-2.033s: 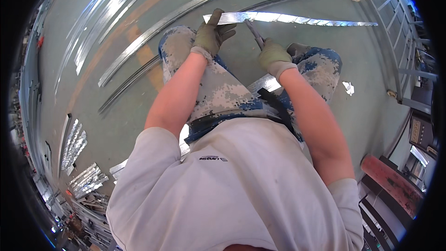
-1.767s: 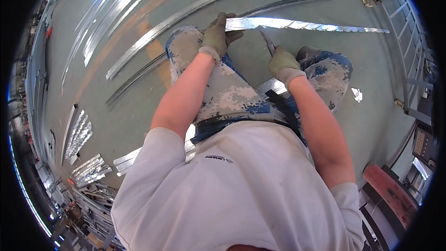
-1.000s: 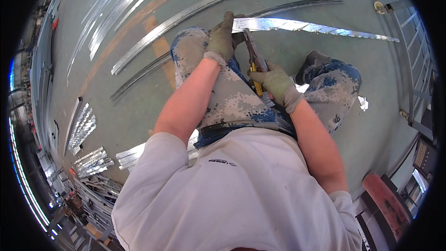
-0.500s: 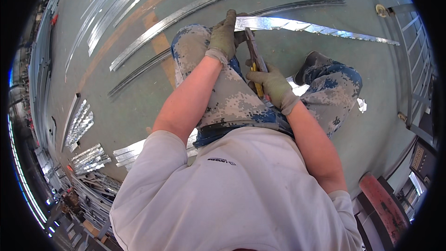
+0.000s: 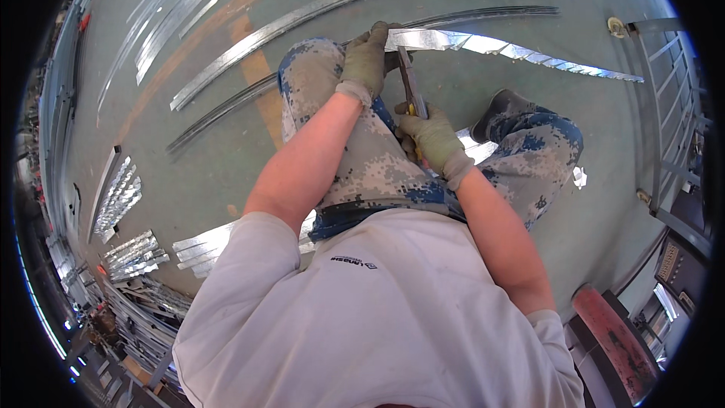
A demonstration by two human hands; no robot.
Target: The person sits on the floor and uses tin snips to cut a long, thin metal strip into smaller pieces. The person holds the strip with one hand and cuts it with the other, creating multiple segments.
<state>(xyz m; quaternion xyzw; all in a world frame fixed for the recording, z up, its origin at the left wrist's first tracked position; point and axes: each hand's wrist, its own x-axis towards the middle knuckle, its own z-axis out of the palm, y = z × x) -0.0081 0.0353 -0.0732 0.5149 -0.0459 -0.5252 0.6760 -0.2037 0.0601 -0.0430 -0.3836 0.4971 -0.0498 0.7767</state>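
My left hand point(image 5: 365, 66), in a grey-green work glove, is closed on the near end of a long shiny metal strip point(image 5: 476, 43). The strip runs off to the right, with a row of slanted cuts along its lower edge. In my right hand point(image 5: 435, 140), gloved too, are tin snips point(image 5: 411, 85) with yellow on the handles. Their jaws point up to the lower edge of the strip, right beside my left hand. The fingers wrap round the handles and hide most of them.
Long metal strips point(image 5: 332, 9) lie on the green floor ahead. At the left are piles of notched pieces point(image 5: 121, 200) and flat strips point(image 5: 202, 245). A wheeled metal rack point(image 5: 655, 113) stands at the right, a red cylinder point(image 5: 615, 332) below it. My bent legs frame the work.
My right hand has squeezed tighter round the snips, and less of the yellow handle shows. The left hand keeps its grip on the strip. The whole view has shifted slightly.
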